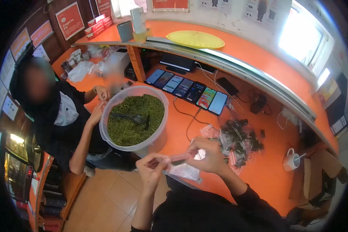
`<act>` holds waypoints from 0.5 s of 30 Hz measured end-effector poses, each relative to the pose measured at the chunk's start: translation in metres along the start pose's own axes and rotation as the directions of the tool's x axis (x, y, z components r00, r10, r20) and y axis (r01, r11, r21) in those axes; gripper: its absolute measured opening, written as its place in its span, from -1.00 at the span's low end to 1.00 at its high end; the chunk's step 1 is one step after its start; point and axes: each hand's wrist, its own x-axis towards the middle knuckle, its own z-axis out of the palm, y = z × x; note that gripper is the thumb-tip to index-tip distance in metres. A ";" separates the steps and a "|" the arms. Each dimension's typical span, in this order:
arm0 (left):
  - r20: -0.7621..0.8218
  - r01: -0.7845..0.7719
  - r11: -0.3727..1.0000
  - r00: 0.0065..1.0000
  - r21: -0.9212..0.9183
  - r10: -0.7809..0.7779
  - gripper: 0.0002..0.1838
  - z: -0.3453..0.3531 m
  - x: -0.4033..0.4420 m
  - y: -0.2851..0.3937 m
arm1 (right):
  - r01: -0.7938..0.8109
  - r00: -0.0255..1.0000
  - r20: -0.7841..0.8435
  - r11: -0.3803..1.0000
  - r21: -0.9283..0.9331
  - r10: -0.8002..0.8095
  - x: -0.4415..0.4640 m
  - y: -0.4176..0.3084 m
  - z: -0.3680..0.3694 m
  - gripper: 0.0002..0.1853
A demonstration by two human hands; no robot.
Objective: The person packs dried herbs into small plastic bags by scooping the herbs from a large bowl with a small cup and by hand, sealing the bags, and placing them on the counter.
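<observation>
Between my two hands is a small clear plastic packet (178,162) with something dark green inside. My left hand (154,170) pinches its left end, and my right hand (207,155) pinches the other end. Below them a clear plastic bag (186,171) lies at the counter's edge. Beyond my left hand stands a large translucent tub (164,123) of chopped green leaves (133,133), with a dark spoon (128,117) lying in it. To the right of my right hand is a heap of small filled packets (241,141).
A co-worker (62,104) stands at the left, both hands close to the tub's rim. Several phones (185,89) with cables lie in a row under the raised shelf. A white mug (290,161) and cardboard box (317,176) are at the right; a yellow lid (195,39) rests above.
</observation>
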 end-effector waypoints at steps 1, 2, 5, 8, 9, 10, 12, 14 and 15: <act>-0.005 0.012 1.000 1.000 -0.009 -0.012 -0.97 0.009 0.001 -0.011 | -0.012 1.000 0.010 1.000 -0.004 0.012 -0.008 0.002 -0.010 -0.86; 0.021 0.045 0.999 0.999 -0.004 -0.045 -0.96 0.020 0.005 -0.018 | -0.081 0.997 -0.010 0.994 -0.067 0.081 -0.015 0.004 -0.020 -0.88; 0.015 0.122 0.992 0.993 -0.043 -0.121 -0.94 0.037 0.015 -0.037 | -0.220 0.970 -0.166 0.926 -0.306 0.176 -0.030 0.011 -0.052 -0.87; -0.018 0.155 0.988 0.988 -0.007 -0.155 -0.88 0.024 0.022 -0.068 | -0.300 0.949 -0.279 0.689 -0.659 0.146 -0.027 -0.005 -0.075 -0.83; -0.029 0.151 0.986 0.988 0.073 -0.149 -0.81 0.015 0.021 -0.080 | -0.278 0.961 -0.245 0.504 -0.818 0.131 -0.025 -0.012 -0.079 -0.80; -0.027 0.154 0.985 0.988 0.076 -0.152 -0.81 0.007 0.020 -0.091 | -0.282 0.959 -0.248 0.503 -0.817 0.135 -0.027 -0.004 -0.075 -0.80; 0.025 0.167 0.980 0.985 0.111 -0.171 -0.65 -0.007 0.018 -0.104 | -0.107 0.994 -0.069 0.737 -0.667 0.082 -0.036 0.030 -0.049 -0.75; 0.021 0.175 0.980 0.984 0.099 -0.177 -0.61 -0.007 0.015 -0.104 | -0.071 0.990 0.050 0.771 -0.633 0.132 -0.050 0.075 -0.013 -0.81; 0.007 0.181 0.980 0.983 0.079 -0.182 -0.57 -0.008 0.015 -0.104 | -0.070 0.991 0.045 0.771 -0.634 0.127 -0.061 0.098 0.003 -0.81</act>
